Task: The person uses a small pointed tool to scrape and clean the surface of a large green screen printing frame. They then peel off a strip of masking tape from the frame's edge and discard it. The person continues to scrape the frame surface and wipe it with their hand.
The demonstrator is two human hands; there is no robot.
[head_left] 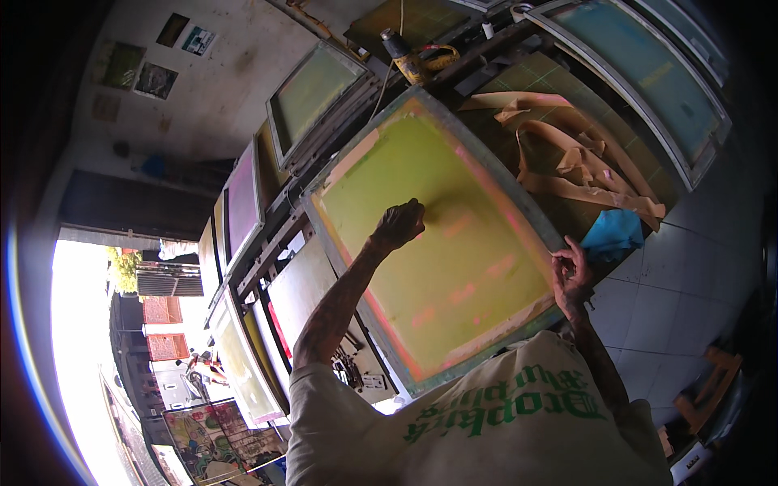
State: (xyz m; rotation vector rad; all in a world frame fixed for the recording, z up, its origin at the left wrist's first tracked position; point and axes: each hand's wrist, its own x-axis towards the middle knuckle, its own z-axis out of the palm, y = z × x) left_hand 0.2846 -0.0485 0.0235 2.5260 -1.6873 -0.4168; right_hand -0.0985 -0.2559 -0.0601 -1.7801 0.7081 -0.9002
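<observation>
A large silk-screen frame lies tilted in front of me, its mesh yellow-green with pink and orange stains. Over the middle of the mesh, my left hand is closed in a fist, casting a shadow beside it. Whatever the fist may hold is hidden. At the frame's right corner, my right hand grips the edge with bent fingers. Just beyond that hand, a crumpled blue cloth rests on the table's edge.
Peeled brown tape strips lie heaped on a dark board at right. A yellow heat gun stands behind the frame. Other screens, one greenish and one blue, flank the work. White floor tiles show at right.
</observation>
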